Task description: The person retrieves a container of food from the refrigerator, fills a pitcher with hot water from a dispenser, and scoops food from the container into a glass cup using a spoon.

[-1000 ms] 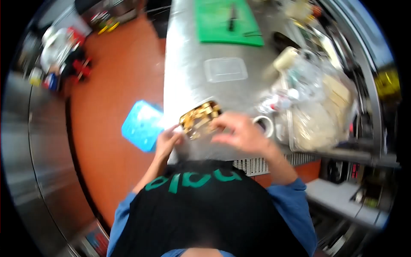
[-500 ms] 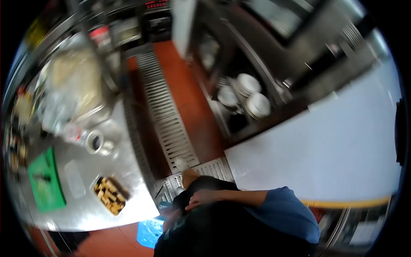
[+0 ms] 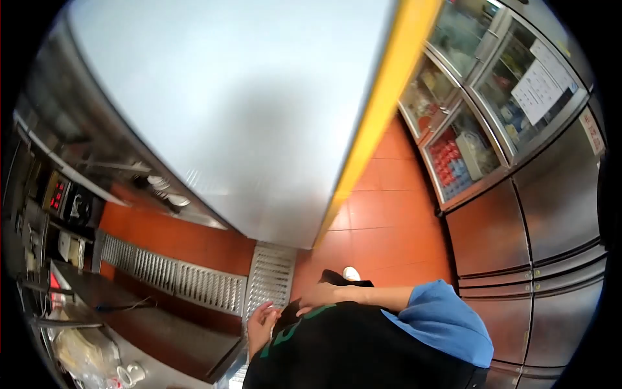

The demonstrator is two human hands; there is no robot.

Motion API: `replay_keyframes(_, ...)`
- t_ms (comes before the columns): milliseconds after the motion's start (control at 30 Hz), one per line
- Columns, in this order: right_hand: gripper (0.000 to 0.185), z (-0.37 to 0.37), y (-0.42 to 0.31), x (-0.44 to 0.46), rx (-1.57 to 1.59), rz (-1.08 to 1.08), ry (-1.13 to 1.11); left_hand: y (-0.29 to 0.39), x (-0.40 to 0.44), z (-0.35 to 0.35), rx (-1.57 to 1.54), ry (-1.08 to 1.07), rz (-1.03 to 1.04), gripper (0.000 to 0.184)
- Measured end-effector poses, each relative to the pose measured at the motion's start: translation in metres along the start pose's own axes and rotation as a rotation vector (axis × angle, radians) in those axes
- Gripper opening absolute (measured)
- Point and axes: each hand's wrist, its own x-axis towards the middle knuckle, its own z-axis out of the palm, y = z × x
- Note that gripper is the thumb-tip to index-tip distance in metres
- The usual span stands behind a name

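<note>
My left hand [image 3: 261, 325] is beside the black apron [image 3: 324, 356], fingers apart and slightly bent, with nothing visible in it. My right hand [image 3: 317, 296] lies across the front of my body, close against the dark cloth. Its fingers point down and left, loosely stretched, and are partly hard to make out. I see nothing held in it. A blue sleeve [image 3: 447, 318] covers my right upper arm. One white shoe [image 3: 350, 273] shows on the red tiled floor [image 3: 382, 214].
A tall pale panel [image 3: 259, 129] with a yellow edge [image 3: 372, 123] stands ahead. Glass-door fridges [image 3: 463, 155] and steel cabinet doors [image 3: 489, 227] line the right. Metal drain grates [image 3: 207, 285] run along the floor. At lower left is a steel counter [image 3: 149, 363] with a white mug [image 3: 131, 374].
My view has swung right, from the counter with the green board toward the panel and fridges. My left hand now shows clearly with fingers apart. My right hand stays at my front.
</note>
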Motion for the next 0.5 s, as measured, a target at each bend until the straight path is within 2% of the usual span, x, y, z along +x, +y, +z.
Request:
replay_keyframes(100, 0.037, 0.011, 0.088, -0.060, 0.113, -0.126, 0.046, 0.011, 0.046, 0.101, -0.040, -0.042, -0.028, 0.035)
replay_keyframes(133, 0.031, 0.024, 0.117, -0.079, 0.156, -0.256, 0.166, 0.019, 0.056, 0.136, -0.084, -0.110, -0.033, 0.034)
replay_keyframes(200, 0.024, 0.044, 0.159, -0.106, 0.086, -0.269, 0.261, 0.039, 0.067, 0.199, -0.172, -0.210, -0.045, 0.033)
replay_keyframes(267, 0.022, 0.101, 0.227, -0.095, 0.403, -0.162, 0.128, 0.031, 0.072, 0.227, -0.038, -0.397, -0.089, 0.037)
replay_keyframes(333, 0.026, 0.068, 0.215, -0.118, 0.976, 0.091, -0.025, 0.032, 0.074, 0.241, 0.181, -0.400, -0.181, 0.040)
replay_keyframes(400, 0.032, 0.046, 0.194, -0.132, 1.378, 0.315, -0.098, 0.021, 0.077, 0.249, 0.201, -0.318, -0.199, 0.039)
replay_keyframes(500, 0.031, 0.027, 0.209, -0.139, 0.983, 0.227, -0.184, 0.056, 0.086, 0.259, 0.301, -0.327, -0.187, 0.037)
